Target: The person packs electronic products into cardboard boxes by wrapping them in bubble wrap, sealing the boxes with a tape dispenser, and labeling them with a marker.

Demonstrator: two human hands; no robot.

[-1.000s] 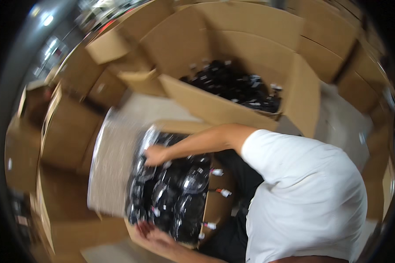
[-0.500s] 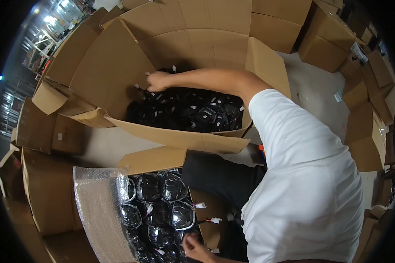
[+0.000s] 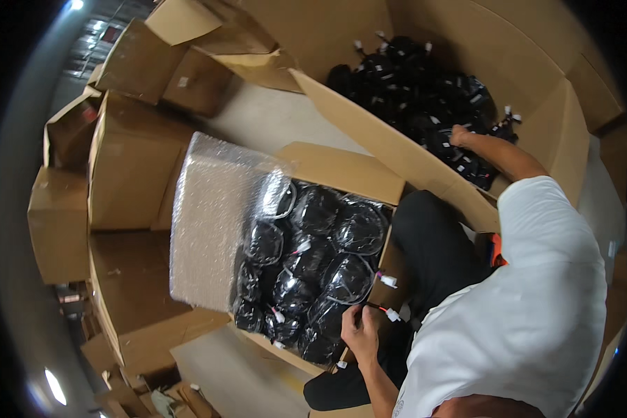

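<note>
My right hand (image 3: 460, 136) reaches into the large cardboard box (image 3: 397, 143), on a pile of black parts (image 3: 425, 104) with small white plugs. Its fingers are curled in, and what they hold, if anything, is hidden among the parts. My left hand (image 3: 361, 333) lies at the near right edge of a smaller carton (image 3: 341, 166). Thumb and fingers are apart there, beside the rounded black parts (image 3: 348, 279) in clear plastic packed in rows. Close to these fingers a red and black wire ends in a white plug (image 3: 392, 315) hanging over the carton's edge.
A sheet of bubble wrap (image 3: 209, 230) folds out over the smaller carton's left side. Tall brown cartons (image 3: 136, 167) stand along the left. My bent knee (image 3: 428, 216) is between the two boxes. Something orange (image 3: 496, 251) lies by my right side.
The view has turned and shifted. My right hand has gone from the large box's far left corner to its nearer right part. My left hand has moved up along the smaller carton's right edge.
</note>
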